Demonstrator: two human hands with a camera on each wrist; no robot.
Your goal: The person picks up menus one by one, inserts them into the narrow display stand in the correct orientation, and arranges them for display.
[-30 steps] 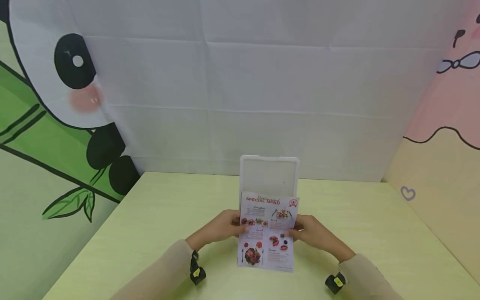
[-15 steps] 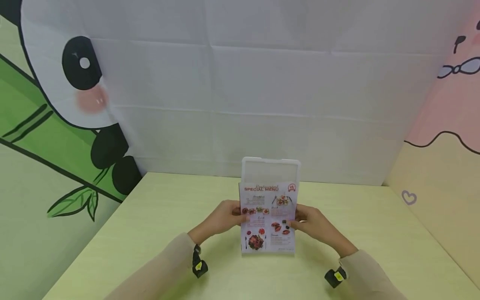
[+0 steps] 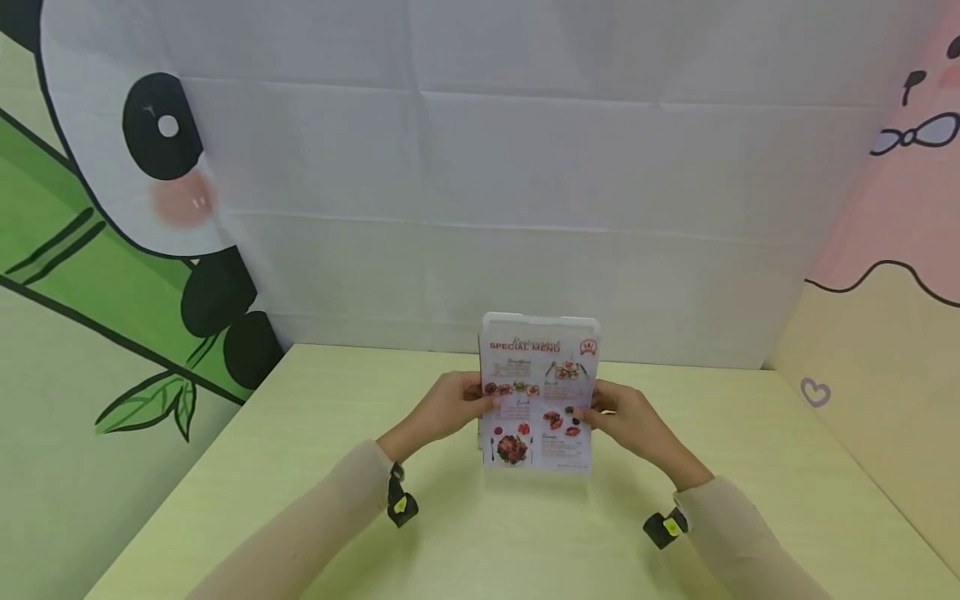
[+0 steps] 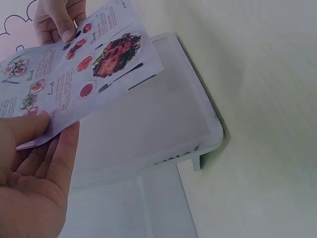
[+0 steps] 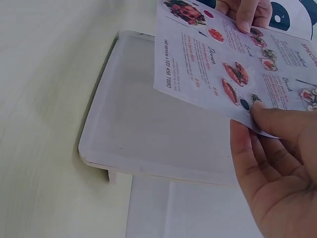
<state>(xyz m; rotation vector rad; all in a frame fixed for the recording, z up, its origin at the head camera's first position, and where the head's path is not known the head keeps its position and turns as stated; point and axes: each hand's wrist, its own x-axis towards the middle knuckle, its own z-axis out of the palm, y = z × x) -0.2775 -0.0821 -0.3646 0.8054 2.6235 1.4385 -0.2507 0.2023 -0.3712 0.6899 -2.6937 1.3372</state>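
Note:
A printed restaurant menu sheet (image 3: 536,429) is held upright by both hands in the head view. My left hand (image 3: 452,405) pinches its left edge, thumb in front and fingers behind. On the opposite edge my right hand (image 3: 628,417) pinches it the same way. Behind the sheet stands a white rimmed board (image 4: 163,116), whose top rim just shows above the menu in the head view. Both wrist views show the lower part of the sheet apart from the board's flat face (image 5: 148,109). Whether the sheet's top touches the board cannot be told.
The board rests on a pale yellow table (image 3: 360,383), with a small foot (image 5: 112,175) under its edge. A white sheet (image 3: 525,167) hangs behind. Painted walls stand at left and right.
Both hands have moved the menu up along the front of the white board. The sheet now covers nearly all of the board, whose upper part was bare before.

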